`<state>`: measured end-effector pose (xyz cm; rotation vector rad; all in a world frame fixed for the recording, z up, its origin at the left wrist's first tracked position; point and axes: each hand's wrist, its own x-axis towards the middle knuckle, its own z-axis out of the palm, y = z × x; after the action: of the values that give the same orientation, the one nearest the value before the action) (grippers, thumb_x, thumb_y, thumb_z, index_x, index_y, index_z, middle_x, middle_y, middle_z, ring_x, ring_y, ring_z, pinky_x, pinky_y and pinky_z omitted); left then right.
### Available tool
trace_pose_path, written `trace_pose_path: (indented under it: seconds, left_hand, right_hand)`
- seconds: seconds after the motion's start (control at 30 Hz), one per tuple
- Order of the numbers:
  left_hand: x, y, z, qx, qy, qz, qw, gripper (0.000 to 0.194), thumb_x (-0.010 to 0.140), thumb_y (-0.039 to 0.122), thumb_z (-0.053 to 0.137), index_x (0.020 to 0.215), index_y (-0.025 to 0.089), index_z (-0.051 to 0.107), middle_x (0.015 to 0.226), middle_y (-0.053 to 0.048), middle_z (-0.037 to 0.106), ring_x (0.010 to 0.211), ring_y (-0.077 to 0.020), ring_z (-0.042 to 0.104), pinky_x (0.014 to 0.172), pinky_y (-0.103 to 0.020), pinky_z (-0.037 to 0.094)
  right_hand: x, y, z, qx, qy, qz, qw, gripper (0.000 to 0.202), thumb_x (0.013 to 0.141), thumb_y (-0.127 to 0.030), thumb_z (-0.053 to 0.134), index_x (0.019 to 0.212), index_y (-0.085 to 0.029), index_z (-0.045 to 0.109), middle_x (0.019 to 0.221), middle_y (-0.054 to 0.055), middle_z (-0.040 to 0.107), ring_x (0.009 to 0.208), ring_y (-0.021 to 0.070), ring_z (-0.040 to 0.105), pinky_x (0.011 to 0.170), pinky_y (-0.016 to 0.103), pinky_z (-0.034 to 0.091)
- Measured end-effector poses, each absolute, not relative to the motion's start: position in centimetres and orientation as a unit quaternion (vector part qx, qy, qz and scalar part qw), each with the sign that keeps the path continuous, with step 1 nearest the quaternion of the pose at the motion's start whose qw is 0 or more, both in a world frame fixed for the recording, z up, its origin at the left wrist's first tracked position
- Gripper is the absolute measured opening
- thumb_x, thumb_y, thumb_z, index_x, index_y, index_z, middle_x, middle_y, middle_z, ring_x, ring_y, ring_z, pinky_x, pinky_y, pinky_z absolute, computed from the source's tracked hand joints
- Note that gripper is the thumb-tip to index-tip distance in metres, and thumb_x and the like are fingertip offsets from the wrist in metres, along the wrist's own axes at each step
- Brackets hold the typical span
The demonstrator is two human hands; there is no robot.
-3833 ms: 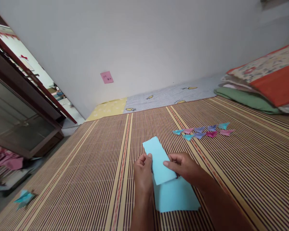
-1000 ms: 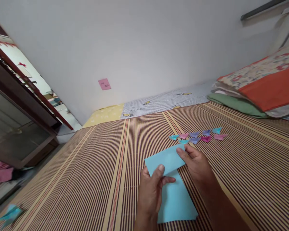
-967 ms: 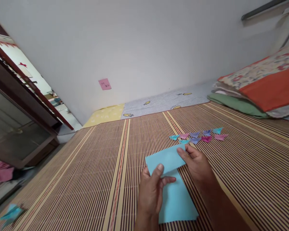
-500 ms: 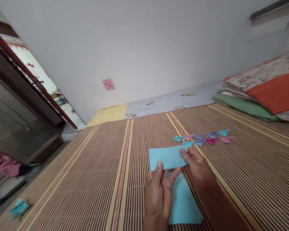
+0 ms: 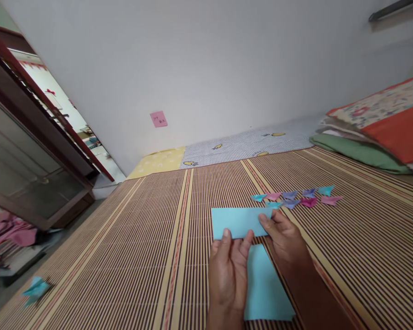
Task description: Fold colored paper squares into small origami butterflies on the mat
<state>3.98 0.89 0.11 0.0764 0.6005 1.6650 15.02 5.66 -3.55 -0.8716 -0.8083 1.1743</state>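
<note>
Between my two hands is a light-blue strip of folded paper (image 5: 239,221), held up above the mat. My left hand (image 5: 229,266) pinches its lower left edge, thumb in front and fingers behind. At the right end, my right hand (image 5: 285,238) grips the strip with its thumb on the front face. Beneath the hands lies a larger light-blue sheet of paper (image 5: 266,288), partly covered by my left hand. Beyond the strip, small folded paper figures (image 5: 309,202) in blue, pink and purple form two rows.
A striped woven mat (image 5: 131,247) spreads under everything. Another blue folded paper figure (image 5: 36,289) rests near its left edge. Folded bedding (image 5: 388,133) is stacked at the right. A pink note (image 5: 159,119) sticks to the wall, and a doorway stands at the left.
The view has shifted slightly, so the surroundings appear a little farther right. Both hands keep hold of the paper strip, which now looks a bit flatter and more level.
</note>
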Motion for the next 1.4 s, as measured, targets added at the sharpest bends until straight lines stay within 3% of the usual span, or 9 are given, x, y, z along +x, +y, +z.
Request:
trace_pose_path:
  seconds: [0.37, 0.57, 0.67, 0.8, 1.0, 1.2, 1.4]
  left_hand:
    - [3.3, 1.3, -0.5, 0.042, 0.246, 0.727, 0.639, 0.016, 0.079, 0.005, 0.078, 0.071, 0.014, 0.068, 0.068, 0.000, 0.069, 0.064, -0.0101, 0.068, 0.093, -0.041, 0.063]
    - [3.2, 1.0, -0.4, 0.040, 0.232, 0.730, 0.642, 0.022, 0.066, 0.007, 0.089, 0.066, 0.014, 0.069, 0.067, 0.000, 0.072, 0.066, -0.0114, 0.070, 0.091, -0.043, 0.064]
    - [3.3, 0.8, -0.4, 0.046, 0.243, 0.737, 0.629, 0.026, 0.059, 0.007, 0.093, 0.065, 0.014, 0.069, 0.067, 0.002, 0.072, 0.068, -0.0125, 0.071, 0.092, -0.045, 0.063]
    - [3.3, 0.9, -0.2, 0.065, 0.269, 0.738, 0.615, 0.022, 0.065, 0.008, 0.090, 0.070, 0.014, 0.069, 0.072, 0.002, 0.073, 0.075, -0.0142, 0.073, 0.093, -0.044, 0.063]
    - [3.3, 1.0, 0.0, 0.075, 0.276, 0.734, 0.616, 0.024, 0.066, 0.011, 0.091, 0.067, 0.015, 0.067, 0.071, 0.002, 0.072, 0.070, -0.0134, 0.072, 0.091, -0.043, 0.064]
    - [2.8, 1.0, -0.6, 0.096, 0.262, 0.728, 0.626, 0.034, 0.057, 0.019, 0.097, 0.058, 0.015, 0.063, 0.065, 0.003, 0.069, 0.067, -0.0114, 0.070, 0.092, -0.042, 0.064]
    - [1.5, 1.3, -1.1, 0.218, 0.345, 0.673, 0.617, 0.034, 0.062, 0.032, 0.095, 0.073, 0.013, 0.070, 0.072, -0.001, 0.070, 0.071, -0.0156, 0.068, 0.071, -0.036, 0.067]
  right_hand:
    - [14.7, 5.3, -2.8, -0.356, -0.370, 0.541, 0.666, 0.033, 0.078, -0.049, 0.082, 0.091, -0.021, 0.070, 0.092, 0.007, 0.080, 0.088, 0.0274, 0.075, 0.077, 0.037, 0.059]
    - [15.1, 4.6, -1.1, -0.392, -0.394, 0.516, 0.651, 0.033, 0.072, -0.049, 0.085, 0.081, -0.022, 0.069, 0.080, 0.005, 0.077, 0.076, 0.0240, 0.073, 0.065, 0.031, 0.057]
    - [15.0, 4.5, -0.8, -0.375, -0.381, 0.527, 0.660, 0.036, 0.069, -0.051, 0.087, 0.083, -0.023, 0.069, 0.077, 0.004, 0.077, 0.080, 0.0256, 0.073, 0.067, 0.032, 0.058]
    - [14.8, 4.6, -1.3, -0.358, -0.369, 0.541, 0.666, 0.037, 0.070, -0.052, 0.087, 0.088, -0.024, 0.071, 0.080, 0.004, 0.077, 0.087, 0.0276, 0.074, 0.075, 0.036, 0.059]
    - [14.8, 4.5, -1.0, -0.360, -0.384, 0.535, 0.661, 0.032, 0.072, -0.049, 0.085, 0.084, -0.024, 0.069, 0.086, 0.006, 0.078, 0.090, 0.0292, 0.074, 0.074, 0.037, 0.060]
    - [15.4, 4.7, -1.3, -0.368, -0.384, 0.539, 0.654, 0.034, 0.075, -0.049, 0.084, 0.090, -0.022, 0.071, 0.081, 0.005, 0.076, 0.074, 0.0236, 0.071, 0.066, 0.033, 0.056]
    - [17.8, 4.8, -0.8, -0.422, -0.498, 0.466, 0.597, 0.023, 0.073, -0.041, 0.084, 0.083, -0.021, 0.078, 0.077, 0.004, 0.073, 0.072, 0.0199, 0.065, 0.066, 0.030, 0.052]
